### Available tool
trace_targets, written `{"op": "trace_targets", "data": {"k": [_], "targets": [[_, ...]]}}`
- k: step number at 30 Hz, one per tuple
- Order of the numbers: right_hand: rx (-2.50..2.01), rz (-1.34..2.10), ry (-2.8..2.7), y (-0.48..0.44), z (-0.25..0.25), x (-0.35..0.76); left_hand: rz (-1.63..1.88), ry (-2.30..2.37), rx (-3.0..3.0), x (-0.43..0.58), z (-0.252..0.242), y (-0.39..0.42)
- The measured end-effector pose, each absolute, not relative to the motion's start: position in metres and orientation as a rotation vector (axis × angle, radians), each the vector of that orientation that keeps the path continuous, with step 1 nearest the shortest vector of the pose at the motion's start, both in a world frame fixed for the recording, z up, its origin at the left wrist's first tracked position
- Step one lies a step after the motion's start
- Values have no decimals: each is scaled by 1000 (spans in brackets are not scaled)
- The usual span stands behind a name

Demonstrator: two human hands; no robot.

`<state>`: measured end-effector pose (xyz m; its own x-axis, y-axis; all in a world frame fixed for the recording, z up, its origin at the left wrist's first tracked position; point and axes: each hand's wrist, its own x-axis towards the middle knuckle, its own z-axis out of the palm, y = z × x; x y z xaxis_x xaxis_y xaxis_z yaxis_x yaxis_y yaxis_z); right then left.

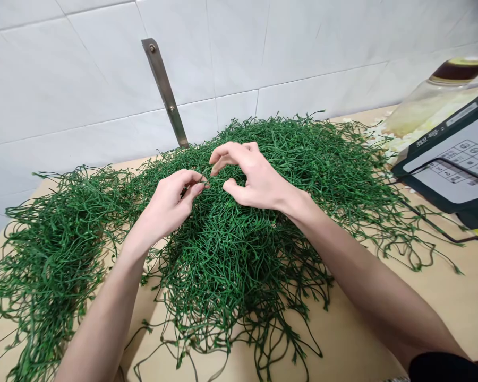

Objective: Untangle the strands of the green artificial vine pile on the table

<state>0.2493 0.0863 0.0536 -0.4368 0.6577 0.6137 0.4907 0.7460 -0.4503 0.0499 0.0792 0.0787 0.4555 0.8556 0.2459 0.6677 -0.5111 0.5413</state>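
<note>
1. Behind the heap of green strands [239,254]: a pale tiled wall [95,74].
2. Beneath the heap: a wood-coloured tabletop [454,302].
3. On that tabletop, the heap itself, long axis left to right, single strands curling and pointing every way.
4. Right of the heap, tilted: a dark-edged panel [458,194], bearing pale characters not surely readable and a grid of small symbols.
5. Beyond the heap's right end: a clear container [412,109].
6. Over the heap's middle: right hand [249,178], fingers curved, parted from the thumb.
7. Beside it, above the heap: left hand [173,199], thumb and forefinger pinching a thin strand [203,179], tip slanting upward.
</note>
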Motion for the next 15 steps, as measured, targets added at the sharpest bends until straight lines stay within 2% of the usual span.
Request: {"op": "trace_targets", "data": {"k": [3,9,15], "targets": [[-849,260,-2045,84,57,249,766,1308,2212,50,79,77],[-727,624,-2034,85,58,245,881,1197,2044,49,74,79],[-769,548,-2064,85,55,244,879,1191,2081,49,73,80]]}}
